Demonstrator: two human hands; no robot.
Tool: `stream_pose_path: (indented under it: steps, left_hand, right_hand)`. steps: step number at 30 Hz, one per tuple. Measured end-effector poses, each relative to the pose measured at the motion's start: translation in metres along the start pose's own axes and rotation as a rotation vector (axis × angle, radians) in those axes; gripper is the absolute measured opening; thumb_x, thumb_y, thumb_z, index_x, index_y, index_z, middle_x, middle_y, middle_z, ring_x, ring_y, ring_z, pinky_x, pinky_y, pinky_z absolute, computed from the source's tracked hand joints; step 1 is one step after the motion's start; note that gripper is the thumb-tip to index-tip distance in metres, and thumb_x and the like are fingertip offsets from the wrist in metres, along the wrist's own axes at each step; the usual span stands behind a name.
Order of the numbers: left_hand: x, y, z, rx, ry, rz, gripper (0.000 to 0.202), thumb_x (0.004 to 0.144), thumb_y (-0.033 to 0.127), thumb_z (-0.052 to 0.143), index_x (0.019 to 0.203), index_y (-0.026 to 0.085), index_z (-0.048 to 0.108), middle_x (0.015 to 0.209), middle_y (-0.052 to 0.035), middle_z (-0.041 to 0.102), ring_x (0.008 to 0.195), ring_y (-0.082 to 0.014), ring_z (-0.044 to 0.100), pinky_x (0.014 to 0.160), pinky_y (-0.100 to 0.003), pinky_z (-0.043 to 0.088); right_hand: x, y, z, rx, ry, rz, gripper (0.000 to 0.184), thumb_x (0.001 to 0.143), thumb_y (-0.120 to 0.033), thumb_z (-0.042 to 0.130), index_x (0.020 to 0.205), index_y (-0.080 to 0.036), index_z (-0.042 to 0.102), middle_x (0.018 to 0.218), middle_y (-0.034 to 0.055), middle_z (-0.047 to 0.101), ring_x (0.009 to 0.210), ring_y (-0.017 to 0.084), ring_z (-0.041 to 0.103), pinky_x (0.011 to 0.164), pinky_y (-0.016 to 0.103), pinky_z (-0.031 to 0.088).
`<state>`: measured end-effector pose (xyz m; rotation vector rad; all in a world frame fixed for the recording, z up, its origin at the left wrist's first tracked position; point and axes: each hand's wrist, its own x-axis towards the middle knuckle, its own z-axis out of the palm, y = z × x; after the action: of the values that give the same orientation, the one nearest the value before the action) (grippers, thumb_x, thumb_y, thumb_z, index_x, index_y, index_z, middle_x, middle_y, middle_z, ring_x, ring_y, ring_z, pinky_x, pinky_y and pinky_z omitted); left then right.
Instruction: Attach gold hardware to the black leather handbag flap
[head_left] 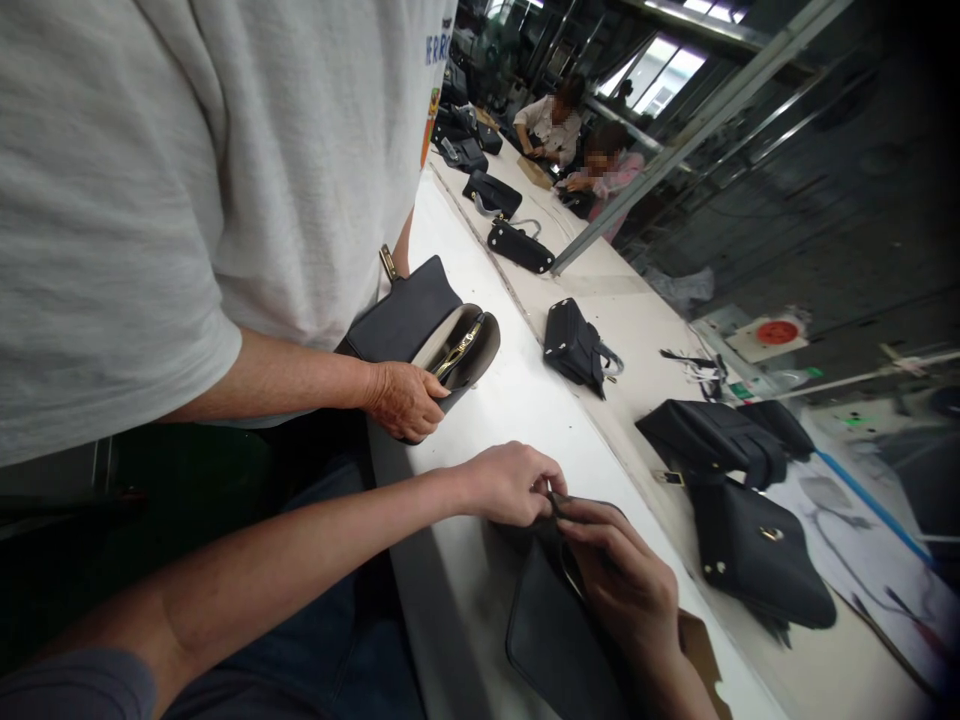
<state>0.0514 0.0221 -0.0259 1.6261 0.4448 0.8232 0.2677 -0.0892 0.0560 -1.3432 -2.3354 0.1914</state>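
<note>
A black handbag rests on the white table in front of me, its smooth flap toward me. My left hand pinches the bag's upper edge between thumb and fingers. Close against it, my right hand grips the same edge from the right, fingers pressed on top. Whatever small part lies between the fingertips is hidden. To the left, a co-worker's hand holds a second black handbag, its flap thrown back and a gold-coloured zip showing inside.
A co-worker in a light T-shirt stands close on my left. Several black bags, among them one on its side and a large one, lie along the table. A metal post rises beyond. Other people sit at the far end.
</note>
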Motion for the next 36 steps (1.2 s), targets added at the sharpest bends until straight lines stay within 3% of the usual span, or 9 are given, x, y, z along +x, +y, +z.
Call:
stream_pose_path:
  steps: [4, 11, 18, 26, 36]
  left_hand:
    - [0.005, -0.013, 0.002, -0.124, -0.023, -0.019, 0.027, 0.082, 0.019, 0.081, 0.109, 0.015, 0.085, 0.087, -0.0027, 0.077, 0.078, -0.0149, 0.067, 0.07, -0.024, 0.048]
    - [0.021, -0.037, 0.005, -0.255, -0.155, -0.1, 0.029, 0.08, 0.024, 0.089, 0.105, 0.011, 0.084, 0.081, -0.0002, 0.072, 0.072, -0.0124, 0.061, 0.064, -0.024, 0.044]
    - [0.025, -0.027, -0.003, -0.242, -0.225, -0.148, 0.027, 0.077, 0.017, 0.089, 0.103, 0.012, 0.085, 0.078, -0.0006, 0.073, 0.069, -0.0126, 0.061, 0.063, -0.023, 0.044]
    - [0.03, -0.021, 0.003, -0.213, -0.159, -0.138, 0.029, 0.073, 0.017, 0.089, 0.102, 0.012, 0.088, 0.083, -0.0038, 0.079, 0.076, -0.0161, 0.068, 0.066, -0.023, 0.048]
    - [0.028, -0.027, 0.018, -0.304, -0.085, -0.141, 0.031, 0.078, 0.022, 0.085, 0.107, 0.01, 0.088, 0.084, -0.0045, 0.078, 0.076, -0.0156, 0.067, 0.065, -0.022, 0.048]
  right_hand:
    - [0.0, -0.001, 0.003, -0.071, 0.016, -0.02, 0.019, 0.11, -0.007, 0.07, 0.111, -0.026, 0.072, 0.119, 0.005, 0.075, 0.103, 0.019, 0.077, 0.085, 0.032, 0.062]
    - [-0.005, 0.001, 0.008, -0.138, 0.057, -0.07, 0.025, 0.107, -0.002, 0.071, 0.115, -0.025, 0.073, 0.12, 0.0046, 0.076, 0.104, 0.018, 0.077, 0.09, 0.032, 0.062]
    - [-0.005, -0.004, 0.011, -0.098, 0.05, -0.006, 0.023, 0.108, -0.003, 0.069, 0.116, -0.025, 0.072, 0.12, 0.0066, 0.075, 0.105, 0.021, 0.076, 0.087, 0.035, 0.061]
    - [-0.008, 0.004, -0.004, -0.082, -0.043, 0.065, 0.024, 0.113, -0.008, 0.065, 0.122, -0.029, 0.076, 0.126, 0.0055, 0.071, 0.111, 0.019, 0.074, 0.093, 0.033, 0.059]
    - [-0.012, 0.003, -0.006, -0.041, 0.021, 0.086, 0.02, 0.111, -0.009, 0.067, 0.118, -0.027, 0.075, 0.13, 0.007, 0.073, 0.117, 0.023, 0.074, 0.098, 0.037, 0.06]
